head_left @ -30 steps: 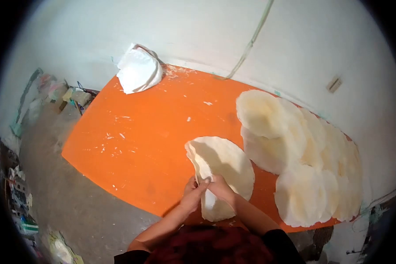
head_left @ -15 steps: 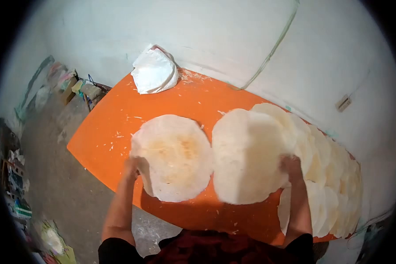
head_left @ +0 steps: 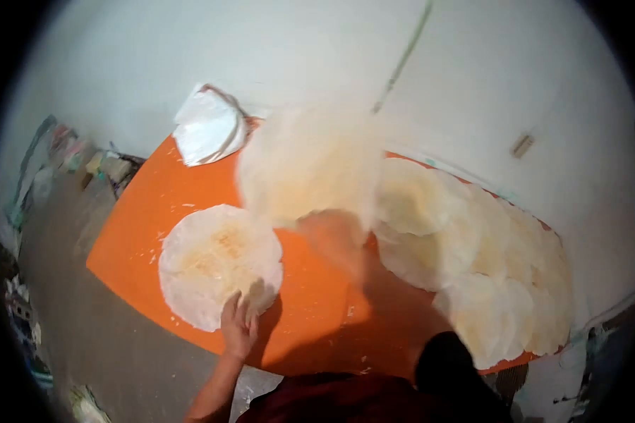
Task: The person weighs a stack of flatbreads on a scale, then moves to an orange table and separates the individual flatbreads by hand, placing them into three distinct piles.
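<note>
On the orange bench (head_left: 310, 310), a round pale sheet (head_left: 215, 261) lies flat near the front-left edge. The left hand (head_left: 238, 326) rests on its near rim, fingers spread and flat, gripping nothing. Up in the air, a second sheet (head_left: 307, 162) is a blur above the middle of the bench. The right hand (head_left: 335, 240) is smeared at its lower edge, too blurred to tell how it grips. The hands are well apart. To the right, an overlapping pile of sheets (head_left: 487, 247) covers the bench, and a white bag (head_left: 206, 127) sits at the far corner against the wall (head_left: 508, 70).
</note>
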Demonstrator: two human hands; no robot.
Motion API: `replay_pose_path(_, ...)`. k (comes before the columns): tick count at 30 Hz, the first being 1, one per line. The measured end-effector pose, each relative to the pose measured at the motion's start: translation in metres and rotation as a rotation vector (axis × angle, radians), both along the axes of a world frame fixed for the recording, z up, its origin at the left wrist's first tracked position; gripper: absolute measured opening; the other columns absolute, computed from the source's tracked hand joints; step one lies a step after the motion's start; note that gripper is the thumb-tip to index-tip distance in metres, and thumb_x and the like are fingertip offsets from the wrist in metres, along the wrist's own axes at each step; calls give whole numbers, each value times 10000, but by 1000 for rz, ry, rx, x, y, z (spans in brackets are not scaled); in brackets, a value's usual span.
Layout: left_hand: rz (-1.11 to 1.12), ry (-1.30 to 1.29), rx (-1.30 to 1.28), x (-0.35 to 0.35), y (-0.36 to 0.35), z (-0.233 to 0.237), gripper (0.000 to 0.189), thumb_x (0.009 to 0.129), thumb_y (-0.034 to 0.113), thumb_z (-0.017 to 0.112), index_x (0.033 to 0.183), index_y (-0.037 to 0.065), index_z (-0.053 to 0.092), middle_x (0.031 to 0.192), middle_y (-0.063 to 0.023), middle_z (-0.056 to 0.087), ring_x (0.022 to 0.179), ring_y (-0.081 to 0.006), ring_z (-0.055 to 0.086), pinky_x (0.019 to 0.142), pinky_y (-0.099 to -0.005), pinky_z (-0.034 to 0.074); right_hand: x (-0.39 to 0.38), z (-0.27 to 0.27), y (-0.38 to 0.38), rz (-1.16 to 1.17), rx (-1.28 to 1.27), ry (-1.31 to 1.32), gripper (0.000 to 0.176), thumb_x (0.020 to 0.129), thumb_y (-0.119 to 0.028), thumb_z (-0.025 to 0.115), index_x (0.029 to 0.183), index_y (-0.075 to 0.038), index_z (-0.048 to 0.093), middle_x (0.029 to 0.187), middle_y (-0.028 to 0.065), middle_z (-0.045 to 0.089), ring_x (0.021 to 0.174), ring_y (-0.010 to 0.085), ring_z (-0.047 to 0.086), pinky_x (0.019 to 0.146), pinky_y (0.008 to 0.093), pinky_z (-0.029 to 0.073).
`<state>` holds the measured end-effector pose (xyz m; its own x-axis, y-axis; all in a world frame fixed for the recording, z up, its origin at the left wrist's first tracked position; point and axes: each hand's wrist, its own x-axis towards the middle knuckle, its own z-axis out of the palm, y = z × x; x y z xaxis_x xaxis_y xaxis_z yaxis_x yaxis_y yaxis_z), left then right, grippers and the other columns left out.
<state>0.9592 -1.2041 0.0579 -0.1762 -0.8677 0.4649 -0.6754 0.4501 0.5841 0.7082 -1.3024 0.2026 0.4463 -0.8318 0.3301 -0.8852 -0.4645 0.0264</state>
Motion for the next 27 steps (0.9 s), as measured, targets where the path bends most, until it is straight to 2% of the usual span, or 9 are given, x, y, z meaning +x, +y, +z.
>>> replay_pose_path(4, -184, -9, 104, -40, 30, -11, 390, 686, 146, 634, 1015, -27, 518, 1157, -244, 453, 1058, -408, 439, 885, -438, 374, 25, -134, 20, -68, 523, -228, 397, 769, -132, 513, 1164, -97, 488, 1010, 145, 580, 936, 303, 553, 784, 390, 444)
replay_pose_path(7, -243, -183, 82, -60, 35, -33, 484, 685, 219, 641, 1075, -23, 487, 1246, -252, 371, 1163, -420, 341, 940, -482, 302, 0, -138, 48, 7, 681, -319, 458, 776, -125, 508, 1224, -83, 425, 1101, 162, 541, 1019, 310, 513, 828, 396, 425)
replay_pose_path(9, -182, -390, 137, -74, 45, -50, 586, 693, 302, 615, 1148, -12, 419, 1292, -253, 316, 1204, -418, 281, 960, -515, 244, -51, -175, 41, -68, 399, -486, 447, 753, -132, 531, 1189, -74, 450, 1091, 166, 542, 1019, 309, 510, 820, 398, 426)
replay_pose_path(11, -123, -555, 221, -83, 50, -70, 666, 724, 414, 544, 1212, -4, 365, 1350, -247, 233, 1267, -404, 167, 995, -548, 123, -112, -126, 38, -378, 546, -601, 346, 746, -75, 500, 1091, -44, 495, 934, 178, 569, 882, 340, 542, 755, 413, 440)
replay_pose_path(12, -115, -551, 204, -84, 49, -73, 667, 723, 414, 541, 1213, -3, 363, 1349, -248, 236, 1265, -405, 171, 993, -547, 127, -149, -135, 31, -514, 400, -259, 154, 770, -88, 475, 912, -63, 527, 870, 153, 559, 822, 305, 549, 683, 429, 436)
replay_pose_path(14, -80, -536, 173, -88, 48, -71, 669, 721, 416, 535, 1214, 0, 360, 1346, -250, 241, 1261, -408, 178, 990, -543, 135, -229, -191, 29, -627, -113, -233, 141, 725, -110, 498, 862, -82, 509, 868, 98, 556, 831, 275, 549, 632, 442, 429)
replay_pose_path(17, -75, -569, 265, -91, 45, -63, 673, 723, 468, 496, 1199, 6, 385, 1336, -251, 254, 1248, -417, 199, 983, -544, 147, -284, -189, 26, -902, -26, -54, 287, 723, -114, 502, 1010, -103, 514, 1072, 75, 512, 1006, 273, 479, 746, 425, 399)
replay_pose_path(24, -63, -567, 179, -96, 44, -49, 627, 784, 515, 411, 1166, 18, 425, 1302, -234, 324, 1224, -401, 253, 960, -532, 185, -324, -216, -10, -802, -160, -5, 263, 712, -133, 511, 973, -121, 538, 1057, 59, 547, 972, 232, 524, 724, 404, 423)
replay_pose_path(27, -57, -548, 154, -97, 43, -51, 620, 792, 516, 404, 1162, 19, 429, 1299, -232, 329, 1221, -403, 260, 957, -531, 191, -340, -203, -23, -848, 6, -177, 207, 733, -76, 488, 913, -119, 580, 897, 105, 604, 819, 267, 581, 662, 407, 451)
